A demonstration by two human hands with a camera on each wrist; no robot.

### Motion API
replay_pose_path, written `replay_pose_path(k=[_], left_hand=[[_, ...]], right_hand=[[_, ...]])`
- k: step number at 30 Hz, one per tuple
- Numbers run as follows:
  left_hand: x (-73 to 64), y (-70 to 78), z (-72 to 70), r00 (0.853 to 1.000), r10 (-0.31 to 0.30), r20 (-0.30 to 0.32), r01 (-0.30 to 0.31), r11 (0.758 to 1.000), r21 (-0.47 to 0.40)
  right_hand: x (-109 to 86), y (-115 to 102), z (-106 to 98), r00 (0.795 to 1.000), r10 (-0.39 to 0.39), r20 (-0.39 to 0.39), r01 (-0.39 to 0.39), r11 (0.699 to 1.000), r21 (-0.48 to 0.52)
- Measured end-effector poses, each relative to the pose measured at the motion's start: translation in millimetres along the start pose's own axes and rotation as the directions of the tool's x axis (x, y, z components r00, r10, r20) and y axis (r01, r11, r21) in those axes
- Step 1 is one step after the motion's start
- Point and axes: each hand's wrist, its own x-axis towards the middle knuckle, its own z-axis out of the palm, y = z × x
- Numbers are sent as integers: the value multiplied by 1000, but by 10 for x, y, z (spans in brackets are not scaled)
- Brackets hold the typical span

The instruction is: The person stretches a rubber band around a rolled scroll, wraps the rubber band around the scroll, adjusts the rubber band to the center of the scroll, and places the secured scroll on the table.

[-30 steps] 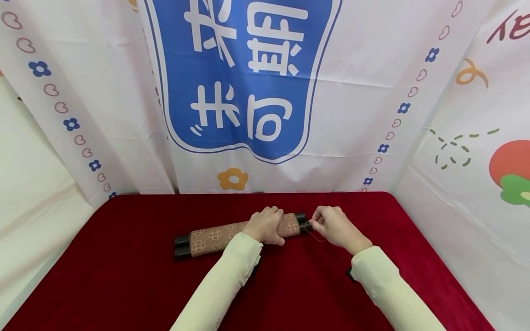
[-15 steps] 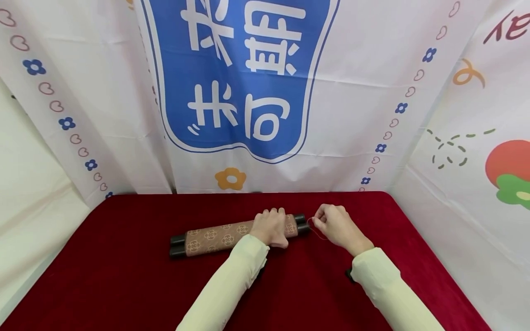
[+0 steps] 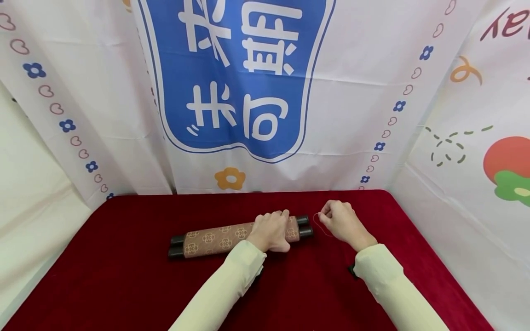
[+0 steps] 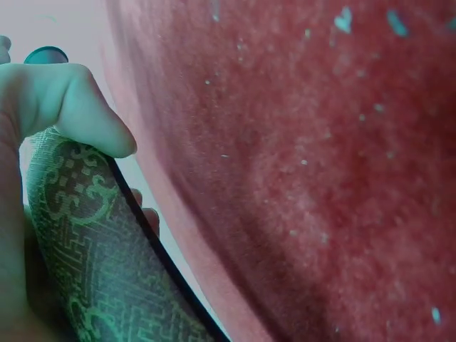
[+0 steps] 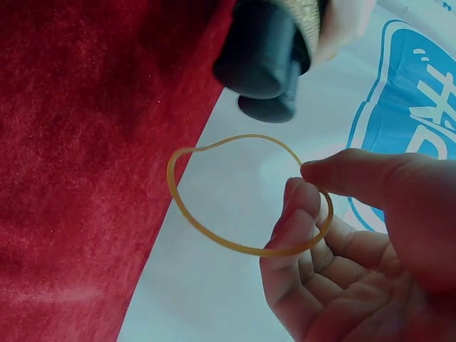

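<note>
A rolled scroll (image 3: 223,239) with a brown flower-patterned cover lies slanted in front of me, two dark roller ends (image 5: 256,57) showing at its right end. My left hand (image 3: 271,230) grips it near that end; in the left wrist view the thumb crosses the patterned cover (image 4: 107,263) and fingertips show past its far edge. Just right of the roller ends, my right hand (image 3: 343,225) pinches a thin yellowish rubber band (image 5: 172,174) between thumb and index finger. The band hangs as a loose loop, apart from the rollers.
Dark red cloth (image 3: 124,285) covers the table under the scroll. Behind it hangs a white printed curtain (image 3: 343,115) with a large blue sign, and similar white walls stand at both sides.
My right hand has drawn the rubber band away from the roller ends, to the right and slightly up. My left hand keeps its grip on the scroll, which has shifted slightly.
</note>
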Motion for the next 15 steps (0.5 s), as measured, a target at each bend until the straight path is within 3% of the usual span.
replay_pose_path(k=[6,15], left_hand=[[-91,39,-74,999,21,32,-21,1000,-14],[-156,87,-128,998,45,33,-46,999,17]], right_hand=[[37,1,53,1000,-1,18,0,1000,20],[69,-92,126,999,-47,27,46,998,37]])
